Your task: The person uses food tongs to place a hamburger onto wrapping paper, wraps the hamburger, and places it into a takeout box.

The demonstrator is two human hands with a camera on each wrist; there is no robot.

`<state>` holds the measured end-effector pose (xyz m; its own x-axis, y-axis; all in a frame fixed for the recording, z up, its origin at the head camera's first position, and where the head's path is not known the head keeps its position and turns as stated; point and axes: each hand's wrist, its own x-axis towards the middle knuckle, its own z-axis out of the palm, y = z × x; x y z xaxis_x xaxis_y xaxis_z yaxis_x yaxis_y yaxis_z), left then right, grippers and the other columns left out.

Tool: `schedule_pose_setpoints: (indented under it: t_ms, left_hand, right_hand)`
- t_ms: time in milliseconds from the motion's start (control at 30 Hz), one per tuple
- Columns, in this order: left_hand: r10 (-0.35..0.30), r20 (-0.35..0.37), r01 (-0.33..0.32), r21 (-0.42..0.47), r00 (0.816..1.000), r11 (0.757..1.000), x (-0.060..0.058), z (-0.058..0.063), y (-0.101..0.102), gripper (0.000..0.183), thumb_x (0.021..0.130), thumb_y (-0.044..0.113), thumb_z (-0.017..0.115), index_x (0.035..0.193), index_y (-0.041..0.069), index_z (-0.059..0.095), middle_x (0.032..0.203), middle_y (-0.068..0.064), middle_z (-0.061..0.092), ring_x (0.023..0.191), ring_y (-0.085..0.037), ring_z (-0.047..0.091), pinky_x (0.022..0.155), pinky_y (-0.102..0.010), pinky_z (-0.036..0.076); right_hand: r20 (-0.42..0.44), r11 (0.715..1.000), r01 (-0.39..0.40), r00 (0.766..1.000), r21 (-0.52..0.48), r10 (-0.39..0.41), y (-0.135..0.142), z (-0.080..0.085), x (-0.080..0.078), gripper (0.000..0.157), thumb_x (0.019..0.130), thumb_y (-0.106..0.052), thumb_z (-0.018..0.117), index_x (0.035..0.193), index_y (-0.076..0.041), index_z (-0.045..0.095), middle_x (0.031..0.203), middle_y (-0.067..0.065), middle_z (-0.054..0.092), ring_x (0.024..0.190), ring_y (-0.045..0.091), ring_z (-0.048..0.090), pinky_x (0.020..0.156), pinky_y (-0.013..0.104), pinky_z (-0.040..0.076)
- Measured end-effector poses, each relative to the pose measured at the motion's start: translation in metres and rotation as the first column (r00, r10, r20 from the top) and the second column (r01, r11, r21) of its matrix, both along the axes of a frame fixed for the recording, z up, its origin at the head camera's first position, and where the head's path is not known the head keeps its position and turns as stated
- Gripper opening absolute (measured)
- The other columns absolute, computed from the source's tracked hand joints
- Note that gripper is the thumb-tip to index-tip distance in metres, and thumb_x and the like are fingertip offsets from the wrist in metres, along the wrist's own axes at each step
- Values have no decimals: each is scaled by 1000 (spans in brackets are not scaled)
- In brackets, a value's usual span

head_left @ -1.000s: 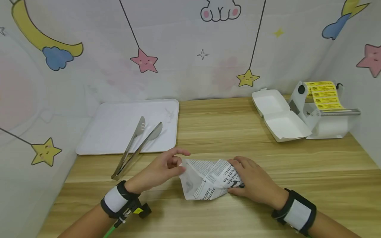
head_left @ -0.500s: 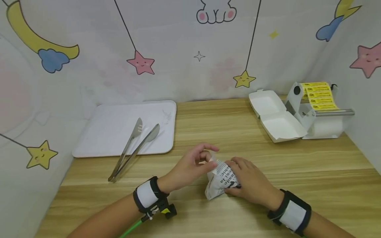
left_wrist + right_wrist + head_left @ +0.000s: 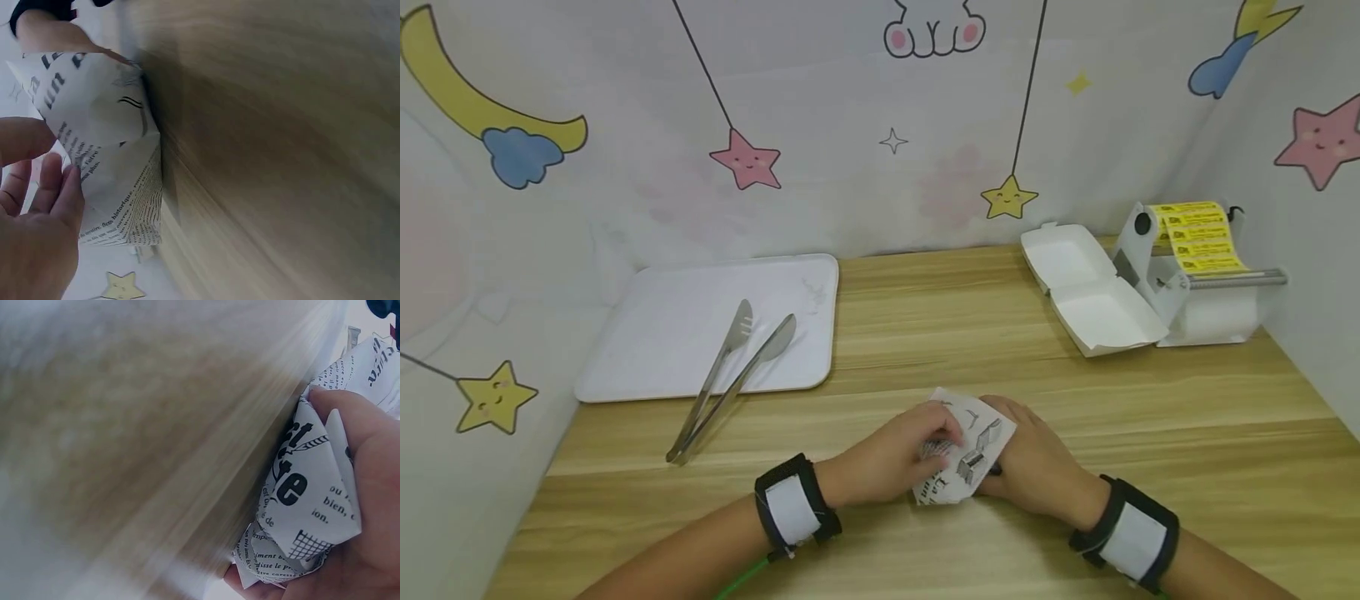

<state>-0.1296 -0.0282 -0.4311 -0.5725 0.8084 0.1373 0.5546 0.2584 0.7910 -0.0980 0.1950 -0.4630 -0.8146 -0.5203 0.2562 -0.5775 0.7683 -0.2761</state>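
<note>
A bundle wrapped in newsprint-patterned paper (image 3: pixel 974 443) lies on the wooden table, between both hands. Whatever is inside it is hidden. My left hand (image 3: pixel 891 454) pinches a flap of the paper between thumb and fingers, as the left wrist view also shows at the paper's edge (image 3: pixel 119 162). The flap is folded over toward the right, its printed face up. My right hand (image 3: pixel 1037 467) grips the bundle's right end, thumb on the near side. Seen from the right wrist, folded paper (image 3: pixel 306 494) bunches inside that hand's curled fingers.
Metal tongs (image 3: pixel 722 375) lie partly across a white tray (image 3: pixel 655 333) at the back left. An open white takeaway box (image 3: pixel 1105 308) stands at the back right, beside a dispenser (image 3: pixel 1180 283) with a roll of yellow labels (image 3: pixel 1202 237). A printed cloth hangs behind the table.
The left hand has moved right with the paper's left end, folding it over the bundle toward the right hand. The right hand stays around its end. The whole head view has shifted slightly.
</note>
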Motion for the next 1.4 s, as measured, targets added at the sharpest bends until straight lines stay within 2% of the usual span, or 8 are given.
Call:
schedule_pose_setpoints:
  t_ms: [67, 133, 233, 333, 567, 833, 1133, 1400]
  left_hand:
    - [-8, -236, -14, -92, 972, 996, 2, -3, 2, 28, 86, 10, 67, 111, 10, 56, 116, 1, 51, 115, -8, 46, 99, -18, 38]
    - [-14, -423, -54, -148, 906, 987, 4, -5, 4, 35, 84, 18, 71, 115, 13, 57, 119, 2, 50, 117, -10, 42, 102, -21, 36]
    - [14, -573, -148, -188, 819, 971, 7, -9, 5, 45, 80, 31, 73, 120, 14, 59, 126, 0, 49, 124, -15, 38, 106, -30, 32]
    - [40, -627, -224, -217, 778, 950, 8, -10, 5, 49, 79, 40, 72, 121, 17, 62, 131, -2, 47, 128, -20, 35, 107, -37, 30]
    - [14, -537, -151, -212, 844, 966, 7, -9, 5, 45, 80, 33, 73, 120, 13, 62, 144, -11, 38, 137, -23, 30, 112, -29, 26]
    - [-30, -472, -103, -254, 881, 962, 3, -10, 7, 41, 79, 33, 74, 113, 16, 57, 147, -13, 38, 138, -24, 31, 112, -30, 24]
    - [-33, -459, -93, -249, 888, 964, 0, -12, 7, 38, 80, 34, 74, 110, 18, 56, 145, -11, 40, 137, -21, 32, 111, -30, 26]
    - [-34, -437, -91, -262, 899, 961, 1, -11, 7, 39, 81, 34, 73, 113, 18, 57, 148, -14, 37, 139, -22, 29, 112, -31, 26]
  right_hand:
    - [13, 1000, -6, 1000, 19, 5, 0, 1, 0, 77, 72, -47, 75, 132, -4, 54, 131, 18, 53, 125, 35, 44, 105, 51, 33]
    - [34, 1000, 1, 999, 28, -2, 0, 2, 0, 77, 72, -47, 75, 132, -5, 54, 132, 18, 52, 126, 35, 43, 106, 51, 32]
    - [55, 999, 14, 998, 42, -16, -1, 2, 1, 79, 72, -49, 74, 133, -2, 53, 133, 19, 50, 126, 36, 43, 106, 51, 33]
    - [67, 997, 34, 997, 64, -38, -2, 3, 1, 82, 73, -51, 73, 132, 2, 51, 133, 22, 49, 125, 38, 43, 104, 52, 35]
    - [50, 998, 36, 998, 44, -38, -1, 5, 0, 89, 71, -51, 75, 131, 8, 47, 132, 24, 48, 123, 39, 44, 103, 52, 36]
    - [156, 1000, 17, 988, 17, -19, 2, 7, -4, 101, 70, -50, 76, 142, 8, 36, 142, 27, 40, 130, 40, 38, 106, 53, 31]
    - [516, 984, 4, 852, -177, 90, 20, 29, -9, 108, 75, -60, 67, 154, -7, 16, 158, 23, 4, 141, 41, 12, 106, 60, 26]
    - [352, 965, 100, 936, -242, -8, 16, 32, -10, 75, 81, -45, 69, 141, -7, 45, 148, 23, 35, 133, 40, 35, 102, 58, 34]
